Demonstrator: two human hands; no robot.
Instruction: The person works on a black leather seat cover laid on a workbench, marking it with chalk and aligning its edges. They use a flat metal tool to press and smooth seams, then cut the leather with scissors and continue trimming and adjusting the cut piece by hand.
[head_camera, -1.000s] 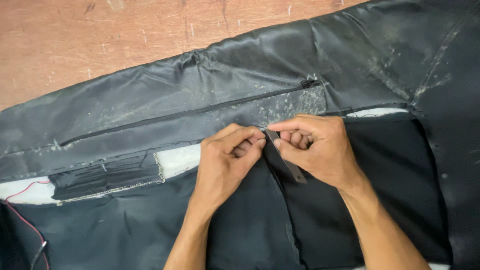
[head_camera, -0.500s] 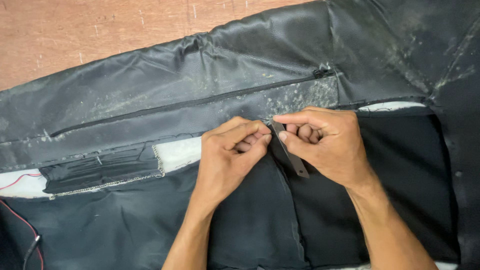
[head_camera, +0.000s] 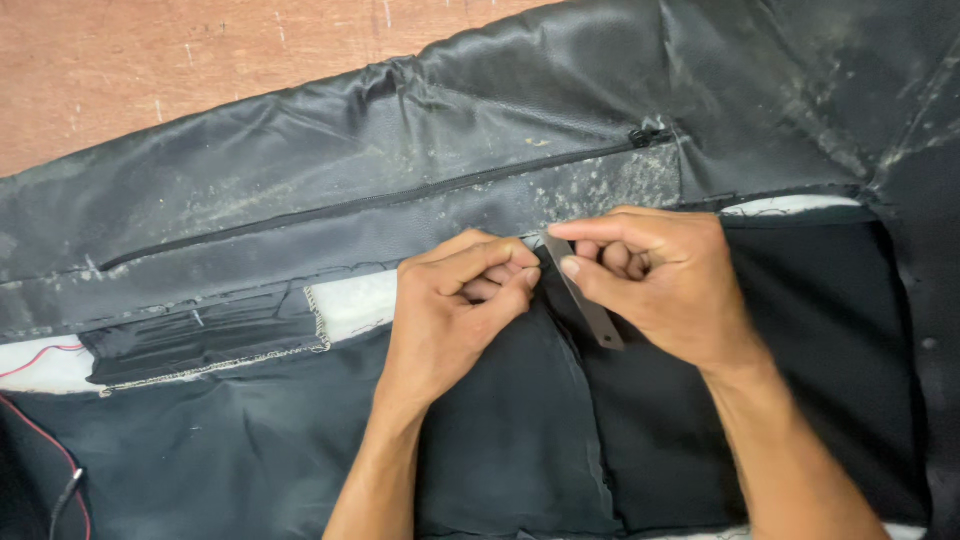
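Basically both hands work at one spot on a black leather cover (head_camera: 520, 130), mid-frame. Right hand (head_camera: 660, 285) is curled tight, thumb and forefinger pinched on the upper part of a thin grey metal blade (head_camera: 585, 295); the blade slants down-right, its lower end sticking out below the thumb over black lining fabric (head_camera: 500, 430). Left hand (head_camera: 450, 310) is closed too, thumb and forefinger nipping the edge of the lining fabric just beside the blade's top; the remaining fingers are folded under. The two hands' fingertips nearly meet, touching or almost, can't tell.

A zipper (head_camera: 380, 198) runs along the cover above the hands, well apart from them. White foam padding (head_camera: 350, 305) shows left of the left hand, next to a black stitched patch (head_camera: 200, 340). Red wire (head_camera: 40, 430) at lower left. Reddish floor (head_camera: 150, 60) top left.
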